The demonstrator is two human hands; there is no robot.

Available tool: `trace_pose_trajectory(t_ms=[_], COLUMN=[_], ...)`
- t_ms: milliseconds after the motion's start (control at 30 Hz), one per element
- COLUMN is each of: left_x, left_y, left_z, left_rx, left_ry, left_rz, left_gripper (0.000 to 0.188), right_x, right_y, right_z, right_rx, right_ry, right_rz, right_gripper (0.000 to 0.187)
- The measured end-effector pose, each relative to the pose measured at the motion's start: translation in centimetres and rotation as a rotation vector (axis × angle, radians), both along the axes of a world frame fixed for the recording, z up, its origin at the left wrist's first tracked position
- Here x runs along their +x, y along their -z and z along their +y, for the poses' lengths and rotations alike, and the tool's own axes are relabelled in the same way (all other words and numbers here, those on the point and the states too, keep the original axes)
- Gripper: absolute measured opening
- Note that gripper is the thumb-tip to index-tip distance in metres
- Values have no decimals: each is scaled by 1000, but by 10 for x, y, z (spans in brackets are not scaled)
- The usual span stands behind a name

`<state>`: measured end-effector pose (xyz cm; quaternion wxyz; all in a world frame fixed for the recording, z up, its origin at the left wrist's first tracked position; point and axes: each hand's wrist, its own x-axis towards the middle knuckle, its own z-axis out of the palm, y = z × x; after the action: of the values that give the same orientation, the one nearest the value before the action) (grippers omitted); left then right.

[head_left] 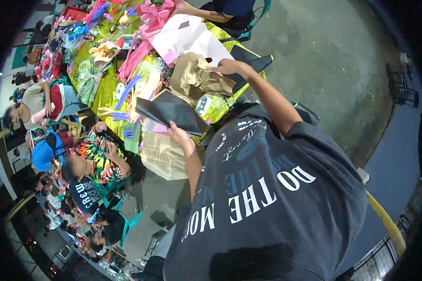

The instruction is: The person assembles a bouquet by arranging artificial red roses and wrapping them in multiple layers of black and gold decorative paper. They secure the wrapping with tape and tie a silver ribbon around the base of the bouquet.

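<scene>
My left hand [180,137] pinches the near edge of a black wrapping sheet [171,111], its thumb on top and the other fingers mostly hidden. Crumpled brown kraft paper [191,75] lies just beyond, and my right hand [231,68] grips its right edge with the fingers closed. Between them, close to my body, a small white card or packet with a dark picture [203,105] rests on the yellow table cover [220,108]. A printed newspaper sheet [162,157] hangs by the table's near left edge, below the black sheet.
Pale pink sheets [187,37], pink strips [135,58], purple pipe cleaners [126,96] and pink petals [155,18] crowd the table. Another person's arm [204,13] reaches in at the far end. A person in a colourful shirt [98,152] sits at the left. More black sheet [248,58] lies at right.
</scene>
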<state>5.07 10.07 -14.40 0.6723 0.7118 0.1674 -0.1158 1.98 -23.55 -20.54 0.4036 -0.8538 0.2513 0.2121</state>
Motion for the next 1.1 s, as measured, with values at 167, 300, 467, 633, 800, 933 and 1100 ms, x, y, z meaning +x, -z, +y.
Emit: trace_pose_trajectory(t_ms=[167,300,467,633,800,933,1100], left_x=[-16,4,-3,-8,-46,-38,-60], left_y=[12,59,32,16,-41,-37,-85], left_z=[-22,0,-40,-48,-60,-52,-73], left_rx=[344,-42,-77,-77,-150,-169,-45], left_ry=[234,398,379,561,495,547,398], left_rz=[-16,110,313,322,7,-23,-273], left_gripper=[47,39,35,48,52,58,63], right_x=[-17,-3,-17,-43,-70,-87,-109], right_y=[-9,4,9,-23,-99,-128,-146], right_z=[32,65,97,130,155,166,155], right_rx=[353,294,221,93,95,67,212], right_ry=[107,-41,232,271,318,273,147], right_rz=[-152,-291,-240,-444,-730,-914,-978], right_gripper=[56,37,62,84,51,51,63])
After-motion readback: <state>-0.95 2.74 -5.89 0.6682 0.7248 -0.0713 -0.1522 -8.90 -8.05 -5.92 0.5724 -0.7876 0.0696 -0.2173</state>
